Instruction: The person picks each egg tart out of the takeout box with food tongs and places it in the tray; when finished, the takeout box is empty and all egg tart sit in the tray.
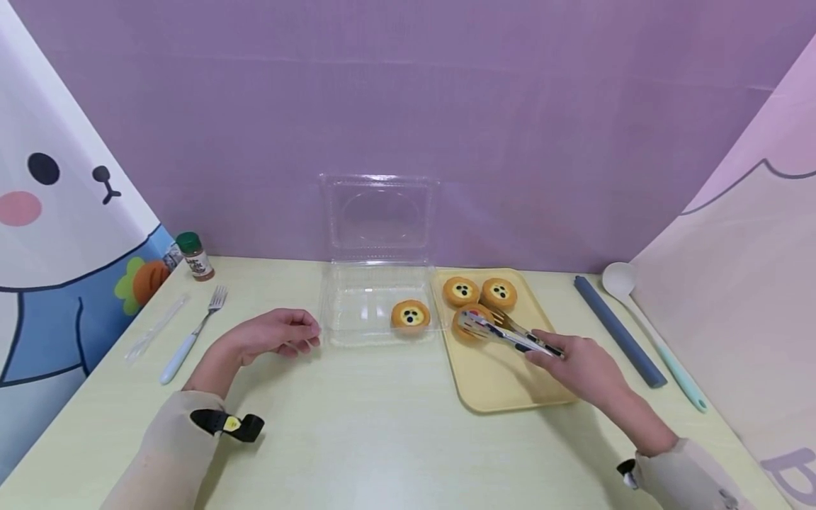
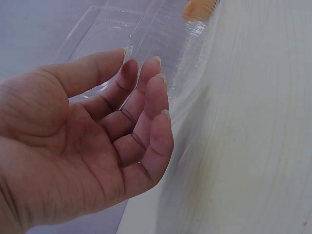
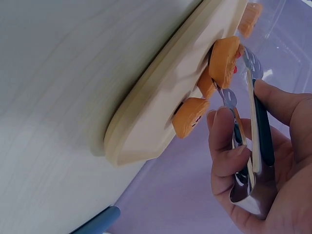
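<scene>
Right hand: the right hand [image 1: 583, 363] grips metal tongs [image 1: 506, 333], fingers [image 3: 225, 146] curled round the two arms, tips set at the nearest tart [image 1: 473, 322] on the yellow tray [image 1: 503, 386].
Tongs: the blades look to sit either side of that tart; whether they already squeeze it I cannot tell.
Left hand: the left hand [image 1: 275, 333] rests on the tabletop at 9 o'clock of the clear clamshell box [image 1: 376, 301], fingers [image 2: 146, 97] loosely bent, holding nothing, just beside the box wall.
Tarts: one tart in the box [image 1: 411, 316] at its 4 o'clock corner; two more tarts [image 1: 479, 292] at the 12 o'clock end of the tray.
Doing it well: I would judge a light, level squeeze low on the pastry's sides best, so the crust does not crack, with the free hand steadying the box.
Risk: the light box may slide or its upright lid [image 1: 380, 216] may drop.
Tabletop: pale yellow-green tabletop [image 1: 357, 439]; fork [image 1: 191, 333] and a clear plastic utensil at 9 o'clock, spice jar [image 1: 195, 256] at 10 o'clock, grey bar [image 1: 618, 329] and a long spoon [image 1: 650, 333] at 3 o'clock.
Room: purple back wall, cartoon rabbit panels either side.
</scene>
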### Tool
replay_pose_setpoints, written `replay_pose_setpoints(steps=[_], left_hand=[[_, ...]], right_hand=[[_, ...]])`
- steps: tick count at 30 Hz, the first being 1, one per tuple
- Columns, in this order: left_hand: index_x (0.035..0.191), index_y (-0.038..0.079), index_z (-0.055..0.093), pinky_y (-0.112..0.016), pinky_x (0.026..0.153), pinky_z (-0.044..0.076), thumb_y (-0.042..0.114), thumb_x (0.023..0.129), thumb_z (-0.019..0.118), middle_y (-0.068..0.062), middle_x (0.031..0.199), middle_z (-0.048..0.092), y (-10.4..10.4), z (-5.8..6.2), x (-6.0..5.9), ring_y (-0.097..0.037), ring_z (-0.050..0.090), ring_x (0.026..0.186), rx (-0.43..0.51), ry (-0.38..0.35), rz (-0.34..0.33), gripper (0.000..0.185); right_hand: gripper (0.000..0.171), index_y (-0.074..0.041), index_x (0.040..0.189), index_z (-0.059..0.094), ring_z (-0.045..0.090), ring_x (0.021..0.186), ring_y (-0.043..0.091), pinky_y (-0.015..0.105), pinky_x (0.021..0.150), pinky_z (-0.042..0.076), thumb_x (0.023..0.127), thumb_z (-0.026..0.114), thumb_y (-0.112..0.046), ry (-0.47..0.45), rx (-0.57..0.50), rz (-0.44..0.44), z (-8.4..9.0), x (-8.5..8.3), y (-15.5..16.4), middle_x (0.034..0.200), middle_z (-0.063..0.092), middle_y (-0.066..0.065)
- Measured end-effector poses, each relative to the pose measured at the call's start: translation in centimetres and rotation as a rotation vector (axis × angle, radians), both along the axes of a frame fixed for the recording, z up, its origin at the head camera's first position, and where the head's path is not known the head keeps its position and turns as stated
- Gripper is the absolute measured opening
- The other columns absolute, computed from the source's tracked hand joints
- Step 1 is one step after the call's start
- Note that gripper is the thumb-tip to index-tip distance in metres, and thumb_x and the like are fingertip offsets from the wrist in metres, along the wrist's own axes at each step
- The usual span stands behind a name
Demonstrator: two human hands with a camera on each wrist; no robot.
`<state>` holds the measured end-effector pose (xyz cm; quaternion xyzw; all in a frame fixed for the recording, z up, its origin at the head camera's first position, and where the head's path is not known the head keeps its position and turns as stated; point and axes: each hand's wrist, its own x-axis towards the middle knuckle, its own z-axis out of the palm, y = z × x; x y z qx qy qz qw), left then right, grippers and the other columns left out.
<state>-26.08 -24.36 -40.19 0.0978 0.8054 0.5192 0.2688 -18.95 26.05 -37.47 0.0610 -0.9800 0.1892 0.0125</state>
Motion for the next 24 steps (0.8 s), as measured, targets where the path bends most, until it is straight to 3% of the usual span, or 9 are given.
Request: replay_pose_setpoints(steps=[13, 24], left_hand=[[0.117, -0.002, 0.057, -0.035, 0.084, 0.052, 0.025, 0.103, 0.056, -0.008, 0.107, 0.067, 0.04, 0.05, 0.07, -0.019, 0.062, 0.096, 0.022, 0.0, -0.01, 0.031], [0.118, -0.004, 0.057, -0.035, 0.084, 0.053, 0.025, 0.102, 0.056, -0.007, 0.106, 0.067, -0.21, -0.3, -0.23, -0.02, 0.063, 0.095, 0.01, 0.004, -0.005, 0.033]], right_hand=[[0.06, -0.015, 0.138, 0.061, 0.03, 0.052, 0.012, 0.031, 0.046, 0.026, 0.092, 0.066, -0.053, 0.049, 0.059, 0.0, 0.31, -0.08, 0.23, 0.056, 0.032, -0.007], [0.051, -0.012, 0.133, 0.065, 0.026, 0.049, 0.009, 0.028, 0.044, 0.024, 0.095, 0.065, -0.046, 0.093, 0.068, 0.025, 0.32, 0.14, 0.37, 0.053, 0.031, -0.008]])
